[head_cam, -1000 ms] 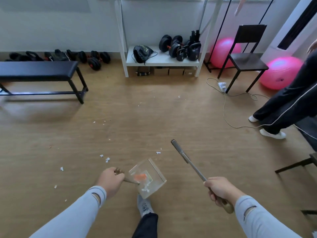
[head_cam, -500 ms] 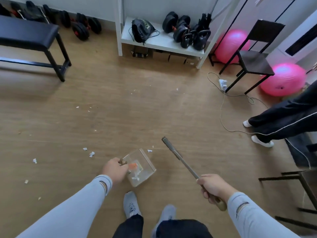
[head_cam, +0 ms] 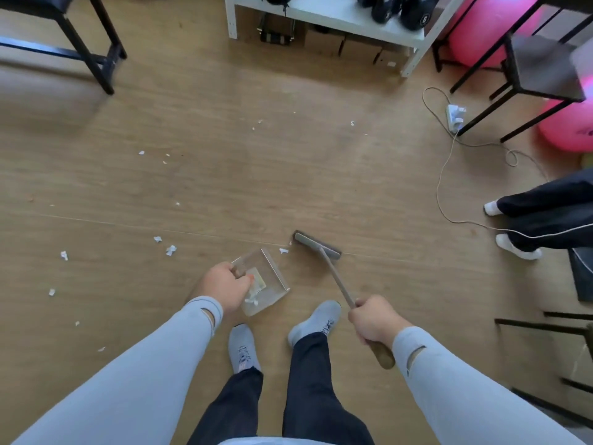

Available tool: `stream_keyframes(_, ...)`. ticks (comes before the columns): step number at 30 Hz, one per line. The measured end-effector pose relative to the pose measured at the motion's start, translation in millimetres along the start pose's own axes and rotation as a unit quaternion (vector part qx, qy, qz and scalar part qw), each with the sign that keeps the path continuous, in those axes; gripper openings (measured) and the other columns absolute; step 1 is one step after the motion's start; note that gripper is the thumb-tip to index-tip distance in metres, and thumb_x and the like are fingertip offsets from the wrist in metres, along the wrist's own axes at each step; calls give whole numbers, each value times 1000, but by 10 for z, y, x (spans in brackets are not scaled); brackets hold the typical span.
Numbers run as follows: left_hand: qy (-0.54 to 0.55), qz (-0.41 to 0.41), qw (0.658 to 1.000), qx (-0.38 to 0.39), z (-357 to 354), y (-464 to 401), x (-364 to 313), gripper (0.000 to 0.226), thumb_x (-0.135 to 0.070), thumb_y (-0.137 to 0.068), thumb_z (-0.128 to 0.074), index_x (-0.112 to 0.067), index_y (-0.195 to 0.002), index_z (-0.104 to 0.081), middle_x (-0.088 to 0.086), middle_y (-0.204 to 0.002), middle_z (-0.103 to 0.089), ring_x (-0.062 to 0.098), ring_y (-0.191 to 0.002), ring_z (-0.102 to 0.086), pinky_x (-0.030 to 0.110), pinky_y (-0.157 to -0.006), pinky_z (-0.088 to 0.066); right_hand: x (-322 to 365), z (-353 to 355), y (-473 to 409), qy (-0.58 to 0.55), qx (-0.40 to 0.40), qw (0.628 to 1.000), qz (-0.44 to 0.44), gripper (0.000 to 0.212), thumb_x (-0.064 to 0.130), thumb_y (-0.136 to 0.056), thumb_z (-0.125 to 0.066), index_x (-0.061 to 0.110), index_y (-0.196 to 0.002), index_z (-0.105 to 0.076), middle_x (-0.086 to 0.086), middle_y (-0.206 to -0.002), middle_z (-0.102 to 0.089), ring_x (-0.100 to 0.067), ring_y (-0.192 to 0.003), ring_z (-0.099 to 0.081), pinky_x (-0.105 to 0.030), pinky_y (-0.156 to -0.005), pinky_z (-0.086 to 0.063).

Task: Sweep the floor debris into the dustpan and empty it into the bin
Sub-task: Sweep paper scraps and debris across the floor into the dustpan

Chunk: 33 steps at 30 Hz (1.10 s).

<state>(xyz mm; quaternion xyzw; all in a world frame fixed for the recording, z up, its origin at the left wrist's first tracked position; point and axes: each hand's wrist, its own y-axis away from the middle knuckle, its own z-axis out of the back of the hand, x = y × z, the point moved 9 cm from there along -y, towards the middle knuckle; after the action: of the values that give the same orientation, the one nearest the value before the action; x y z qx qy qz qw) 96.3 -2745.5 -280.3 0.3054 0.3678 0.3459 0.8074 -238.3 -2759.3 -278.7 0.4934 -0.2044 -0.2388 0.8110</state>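
Observation:
My left hand [head_cam: 224,285] grips the handle of a clear dustpan [head_cam: 272,277], held low over the wooden floor just ahead of my feet. White scraps and an orange bit lie inside the pan. My right hand [head_cam: 373,322] holds the wooden handle of a small broom [head_cam: 317,245]; its grey head rests on the floor right of the pan's far corner. One white paper scrap [head_cam: 283,251] lies between the broom head and the pan. Several more scraps [head_cam: 171,250] are scattered to the left and farther out.
A black bench [head_cam: 96,56] stands far left, a white shelf [head_cam: 337,14] with dumbbells at the back. A power strip [head_cam: 454,115] and its cord trail right, near a black chair [head_cam: 542,69] and pink balls. Another person's legs [head_cam: 545,220] stand at right.
The view has tilted down and moved forward. The broom head has dropped from mid-air to the floor beside the pan; the dustpan has come down closer to the floor.

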Motion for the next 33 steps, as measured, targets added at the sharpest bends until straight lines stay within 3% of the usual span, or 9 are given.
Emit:
stream_keyframes(4,4,6,1000,-4,41,-41,-45,12,-32,-88,-63,-22,-83,-62,0,-77,-64,25,-73,-60,31,-67,-43,-48,-69,76,76,45,996,-3,35,11,-85,-47,13,-113,-68,-6,-53,-63,-28,-55,-58,-34,-65,-54)
stream_keyframes(6,10,4,1000,-7,96,-56,-47,9,-28,-88,-62,-22,-81,-63,0,-73,-65,23,-68,-59,30,-62,-43,-105,89,205,85,71,994,2,34,14,-89,-49,18,-119,-65,-6,-50,-61,-25,-49,-54,-29,-56,-50)
stream_keyframes(9,8,-1,1000,-7,95,-38,-49,9,-26,-88,-60,-21,-80,-62,2,-74,-65,21,-66,-58,29,-59,-41,-307,397,394,-1,91,996,-19,36,16,-92,-55,21,-127,-56,-10,-58,-58,-20,-43,-45,-25,-44,-38)
stream_keyframes(15,11,0,1000,-14,40,-18,25,9,-26,-88,-57,-23,-80,-59,0,-76,-66,20,-68,-59,29,-59,-40,-239,349,395,6,41,999,16,53,12,-94,-49,22,-146,-48,-7,-53,-57,-20,-41,-47,-24,-45,-43)
stream_keyframes(20,2,-2,1000,-18,27,-27,37,7,-25,-88,-57,-25,-81,-58,-1,-73,-65,18,-66,-58,27,-56,-38,63,-58,146,16,29,999,31,42,7,-89,-44,14,-127,-61,-7,-55,-59,-25,-52,-54,-31,-62,-49)
stream_keyframes(24,-3,-8,1000,-27,15,-14,40,8,-23,-87,-58,-22,-79,-58,-1,-67,-62,18,-62,-55,27,-55,-37,135,-192,248,44,88,994,37,39,8,-94,-45,19,-129,-59,-5,-50,-57,-21,-46,-52,-27,-57,-46)
stream_keyframes(27,-6,-8,1000,-26,51,-20,55,8,-24,-88,-57,-22,-80,-58,-4,-66,-59,18,-63,-54,29,-58,-38,-61,-34,360,-17,128,992,14,37,14,-92,-53,18,-129,-60,-9,-55,-56,-20,-43,-46,-27,-52,-42)
stream_keyframes(33,12,-10,1000,-4,58,60,44,9,-17,-91,-57,-14,-94,-64,-5,-64,-60,17,-62,-53,28,-54,-36,-403,238,570,-81,95,992,19,52,14,-94,-55,19,-146,-49,-9,-52,-54,-18,-40,-42,-24,-41,-37)
